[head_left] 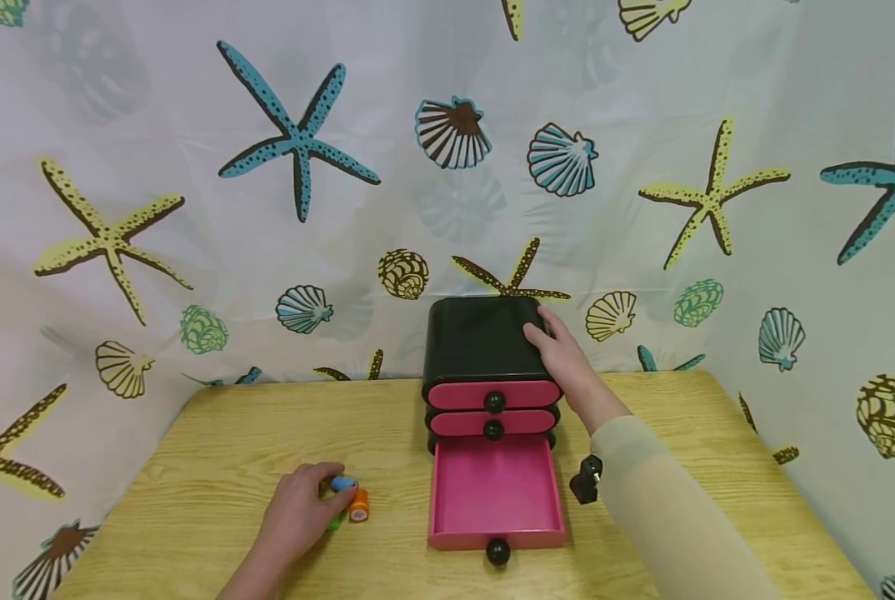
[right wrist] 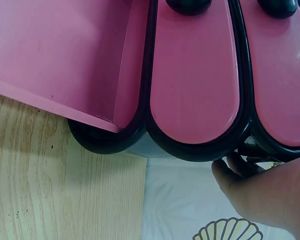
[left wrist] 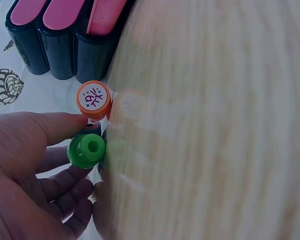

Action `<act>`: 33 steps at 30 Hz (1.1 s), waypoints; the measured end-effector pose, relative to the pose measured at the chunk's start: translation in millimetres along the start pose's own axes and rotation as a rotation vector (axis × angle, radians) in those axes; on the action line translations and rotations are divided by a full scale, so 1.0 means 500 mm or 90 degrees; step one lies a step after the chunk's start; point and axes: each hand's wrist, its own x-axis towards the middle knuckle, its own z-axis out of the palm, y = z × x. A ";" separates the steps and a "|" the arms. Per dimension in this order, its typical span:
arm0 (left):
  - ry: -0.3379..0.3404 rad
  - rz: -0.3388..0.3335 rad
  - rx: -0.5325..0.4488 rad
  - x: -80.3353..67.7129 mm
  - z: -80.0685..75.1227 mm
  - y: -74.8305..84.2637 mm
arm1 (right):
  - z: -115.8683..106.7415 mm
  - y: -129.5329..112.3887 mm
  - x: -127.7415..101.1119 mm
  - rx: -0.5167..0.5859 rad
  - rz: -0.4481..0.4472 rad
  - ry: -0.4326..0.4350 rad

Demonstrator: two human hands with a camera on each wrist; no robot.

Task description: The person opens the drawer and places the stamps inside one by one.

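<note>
Closest to us, our left hand (head_left: 297, 510) curls around a cluster of small round plastic stamps on the pale wooden table (head_left: 192, 467). From the left wrist view, the thumb and fingers pinch the green stamp (left wrist: 86, 150), with the orange stamp (left wrist: 93, 99) touching it just above. A blue-topped stamp (head_left: 344, 482) peeks out at the fingertips in the head view.

Just beside them sits the black three-drawer mini chest with pink fronts (head_left: 485, 350). Its bottom pink drawer (head_left: 496, 492) is pulled fully out, and we see nothing inside it, only bare pink floor. The upper two drawers are shut, so their contents are hidden.

Our right hand (head_left: 567, 358) rests on the chest's top right edge, fingers curled over it, steadying the box. A small black object (head_left: 586, 479) lies on the table just right of the drawer; we cannot tell what it is.

Risks, as we judge them: the stamps are round and loosely bunched, so a clumsy lift could send one rolling across the table. That extended drawer could also tip or slide out if knocked by a passing wrist.
</note>
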 end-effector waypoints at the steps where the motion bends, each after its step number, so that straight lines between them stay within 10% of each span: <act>1: 0.000 -0.001 -0.001 0.000 0.000 0.000 | 0.000 0.000 0.000 0.000 0.000 0.000; 33: 0.060 0.008 -0.131 -0.010 -0.028 0.074 | 0.000 -0.003 -0.003 -0.002 0.008 0.000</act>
